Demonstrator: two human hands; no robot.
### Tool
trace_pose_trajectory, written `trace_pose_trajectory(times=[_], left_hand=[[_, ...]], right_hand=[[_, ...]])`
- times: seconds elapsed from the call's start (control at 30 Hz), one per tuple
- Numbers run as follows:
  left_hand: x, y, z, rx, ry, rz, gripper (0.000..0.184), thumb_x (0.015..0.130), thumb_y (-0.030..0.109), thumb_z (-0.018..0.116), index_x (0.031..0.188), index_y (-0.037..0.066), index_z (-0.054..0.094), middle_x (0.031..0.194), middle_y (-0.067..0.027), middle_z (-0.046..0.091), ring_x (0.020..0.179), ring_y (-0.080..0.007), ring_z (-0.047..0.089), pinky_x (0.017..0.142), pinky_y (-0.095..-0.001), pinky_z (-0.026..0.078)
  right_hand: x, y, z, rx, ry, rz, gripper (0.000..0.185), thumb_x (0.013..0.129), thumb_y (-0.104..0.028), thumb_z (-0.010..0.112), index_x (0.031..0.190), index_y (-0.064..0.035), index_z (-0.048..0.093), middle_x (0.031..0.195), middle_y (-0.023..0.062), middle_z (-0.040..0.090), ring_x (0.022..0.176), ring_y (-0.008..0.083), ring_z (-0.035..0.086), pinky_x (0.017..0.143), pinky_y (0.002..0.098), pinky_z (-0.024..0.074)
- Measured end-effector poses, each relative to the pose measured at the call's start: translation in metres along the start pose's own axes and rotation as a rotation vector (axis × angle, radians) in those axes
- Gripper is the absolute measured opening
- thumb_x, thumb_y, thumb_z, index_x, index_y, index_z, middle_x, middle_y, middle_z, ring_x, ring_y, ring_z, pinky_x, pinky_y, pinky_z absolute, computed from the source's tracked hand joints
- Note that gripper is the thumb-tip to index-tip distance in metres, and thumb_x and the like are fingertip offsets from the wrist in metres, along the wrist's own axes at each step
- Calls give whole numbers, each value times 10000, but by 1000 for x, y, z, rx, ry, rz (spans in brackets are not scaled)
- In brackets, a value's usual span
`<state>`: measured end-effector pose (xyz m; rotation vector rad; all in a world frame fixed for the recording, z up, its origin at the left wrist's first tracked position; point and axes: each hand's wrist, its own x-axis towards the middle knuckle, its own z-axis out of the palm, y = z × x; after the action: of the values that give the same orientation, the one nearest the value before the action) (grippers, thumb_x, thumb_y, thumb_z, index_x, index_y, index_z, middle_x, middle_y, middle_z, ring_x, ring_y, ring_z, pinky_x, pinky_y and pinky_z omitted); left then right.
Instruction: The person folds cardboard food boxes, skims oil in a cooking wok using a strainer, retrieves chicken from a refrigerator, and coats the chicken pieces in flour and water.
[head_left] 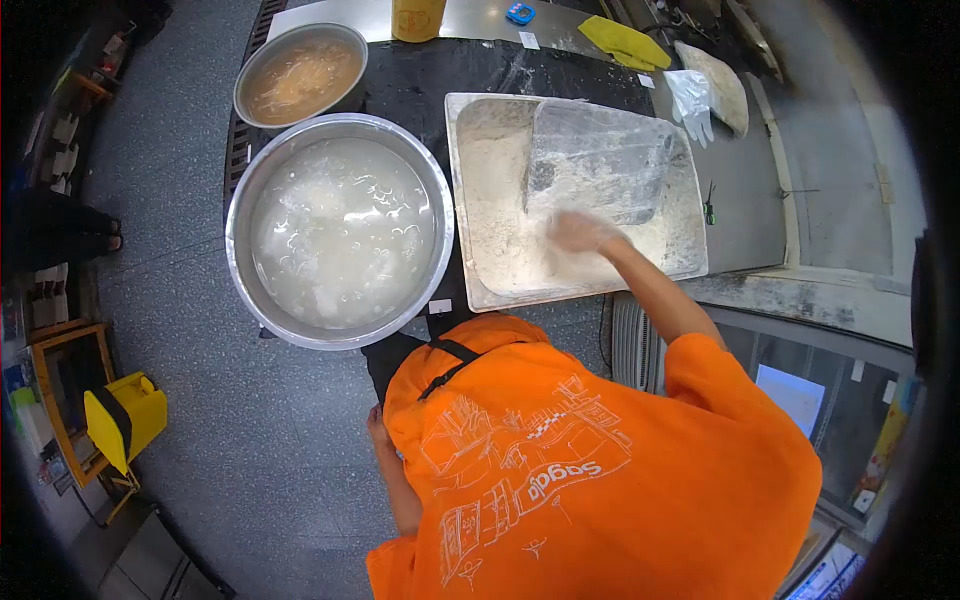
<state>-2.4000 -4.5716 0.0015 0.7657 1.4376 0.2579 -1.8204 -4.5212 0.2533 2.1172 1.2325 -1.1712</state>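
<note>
My right hand [582, 233] is over the flour [500, 240] in a white rectangular tub [455, 190], smeared by motion, so its fingers do not show clearly. Just beyond it, a clear, flour-dusted plastic sheet or lid [600, 165] lies at a slant in the tub; whether the hand touches it I cannot tell. My left hand [376, 425] hangs low beside my orange shirt [600, 480], its fingers mostly hidden. Left of the tub stands a large metal bowl [240, 240] of cloudy water with pale pieces in it.
Behind the large bowl sits a smaller metal bowl [243, 88] with pale shreds in brownish liquid. Along the back are a yellow container [417, 18], a blue timer [520, 13], a yellow cloth [625, 43] and a clear glove [690, 100]. A yellow folding object [130, 415] stands on the floor.
</note>
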Motion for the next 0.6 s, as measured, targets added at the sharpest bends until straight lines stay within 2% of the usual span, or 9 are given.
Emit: trace_pose_trajectory(times=[0.03, 0.1, 0.17, 0.27, 0.3, 0.37, 0.47, 0.53, 0.6], left_hand=[[-2, 2, 1, 61, 30, 19, 348, 938, 235, 468, 1137, -38, 550, 1016, -137, 617, 896, -221, 596, 780, -338, 489], [0, 4, 1, -48, -25, 27, 335, 933, 218, 473, 1134, -38, 553, 1013, -133, 618, 899, -215, 594, 781, -334, 488], [3, 3, -3, -151, -76, 30, 323, 929, 201, 478, 1131, -38, 556, 1009, -128, 618, 902, -209, 592, 782, -330, 486], [14, 1, -13, -106, 12, -11, 297, 914, 168, 494, 1121, -34, 564, 1004, -115, 621, 885, -198, 594, 779, -318, 484], [19, -3, -14, -69, 27, -6, 283, 910, 154, 497, 1111, -33, 567, 1000, -111, 621, 876, -192, 594, 774, -313, 483], [21, -6, -13, -39, 44, -1, 269, 906, 140, 501, 1102, -32, 570, 995, -107, 622, 867, -187, 593, 770, -308, 483], [6, 14, -12, 31, -15, 8, 260, 915, 142, 494, 1091, -32, 573, 977, -102, 624, 852, -181, 592, 765, -302, 481], [1, 24, -7, 74, -19, 16, 265, 921, 147, 493, 1100, -33, 571, 970, -101, 628, 856, -180, 592, 760, -301, 480], [12, 9, -9, -64, -42, -20, 270, 923, 152, 494, 1106, -30, 570, 967, -102, 630, 853, -179, 594, 758, -301, 481]], right_hand=[[-1, -3, 11, -2, 0, 2, 335, 876, -181, 440, 1051, 63, 589, 1059, 276, 592, 954, 359, 588, 845, 444, 449], [7, -6, 41, 114, 109, -115, 372, 887, -256, 437, 880, 56, 639, 909, 233, 650, 824, 379, 629, 784, 444, 485], [10, -7, 47, 286, 258, -188, 348, 861, -219, 426, 917, 59, 627, 1056, 253, 609, 955, 366, 600, 850, 436, 457], [8, -19, 27, 688, 27, -159, 406, 856, -217, 422, 1139, 40, 560, 1283, 232, 490, 1180, 331, 481, 974, 399, 383], [3, -26, 23, 686, 135, -189, 546, 839, -274, 483, 1254, 72, 405, 1267, 255, 491, 1018, 324, 532, 900, 406, 425], [15, -37, 27, 675, 242, -219, 759, 821, -331, 544, 1370, 104, 250, 1250, 278, 492, 856, 316, 583, 826, 413, 467], [47, -65, 48, 268, 677, -353, 842, 792, -307, 590, 1394, 111, 174, 1252, 295, 476, 925, 348, 597, 845, 405, 470], [29, -86, 22, 534, 370, -302, 829, 742, -270, 648, 1343, 149, 258, 1197, 314, 511, 996, 365, 591, 843, 401, 476], [25, -91, 5, 425, 304, -270, 801, 723, -256, 665, 1306, 160, 307, 1146, 323, 534, 996, 362, 593, 842, 392, 477]])
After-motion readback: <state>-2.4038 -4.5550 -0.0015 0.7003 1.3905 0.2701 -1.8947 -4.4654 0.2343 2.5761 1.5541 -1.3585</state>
